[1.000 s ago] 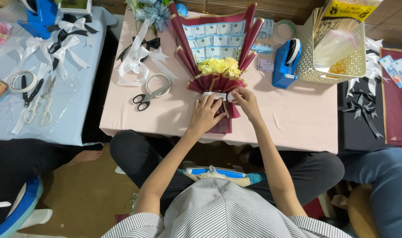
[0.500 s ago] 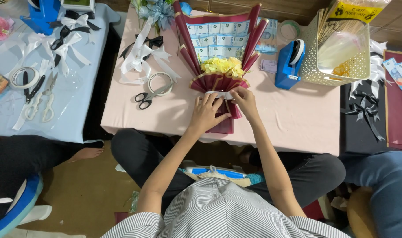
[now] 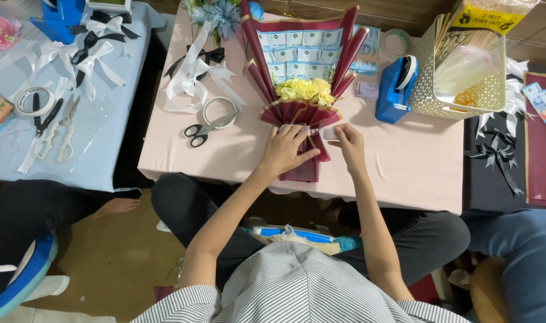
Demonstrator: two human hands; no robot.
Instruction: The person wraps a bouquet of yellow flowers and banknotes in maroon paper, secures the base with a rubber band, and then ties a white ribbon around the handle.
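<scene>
Pink table [image 3: 404, 167]: scissors [image 3: 204, 130] beside bouquet [image 3: 303, 90]

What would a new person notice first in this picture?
The dark red bouquet of folded banknotes and yellow flowers lies at the centre of the pink table. The left hand and right hand press its neck. A blue tape dispenser stands to its right.

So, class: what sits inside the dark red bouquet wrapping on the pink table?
Inside the dark red wrapping: yellow flowers in front, rows of pale blue banknotes fanned behind. The left hand covers the neck, so any stems are hidden.
</scene>
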